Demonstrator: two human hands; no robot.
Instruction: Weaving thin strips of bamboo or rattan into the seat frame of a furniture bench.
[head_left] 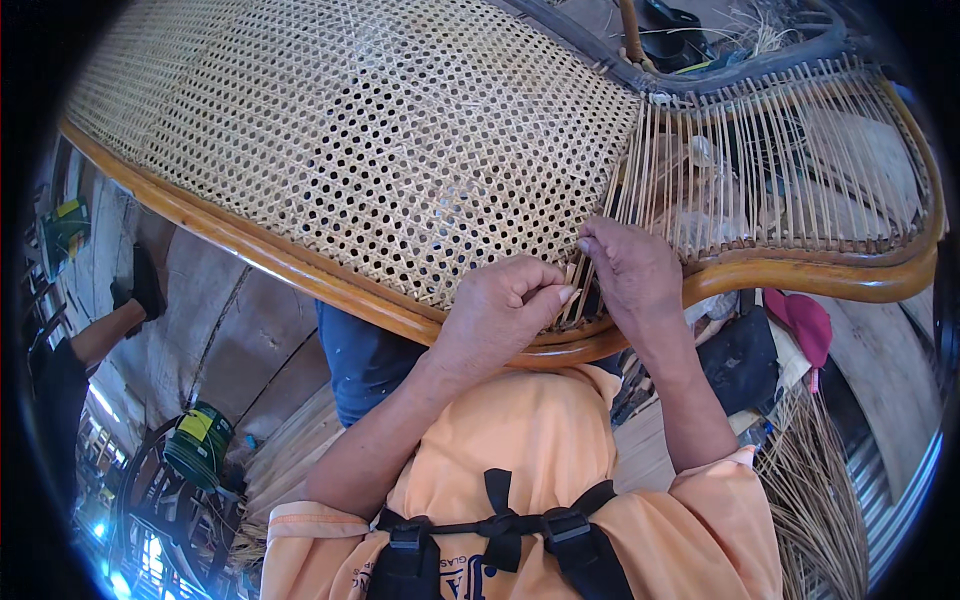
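Observation:
A curved wooden chair frame [300, 270] lies across my lap, its rim running from upper left to right. Most of it carries a finished open-mesh cane weave [380, 130]; the right part has only parallel cane strands [780, 160]. My left hand [500, 305] is closed at the edge of the woven area near the rim, pinching a thin cane strip [572, 290]. Close beside it, my right hand [632, 270] has its fingertips pressed on the same strands where the weave ends.
A bundle of loose cane [820, 480] lies at lower right beside a pink cap [805, 320] and dark bag [740, 360]. A green bucket [200, 440] stands lower left. Another person's leg and dark shoe [140, 290] are at the left.

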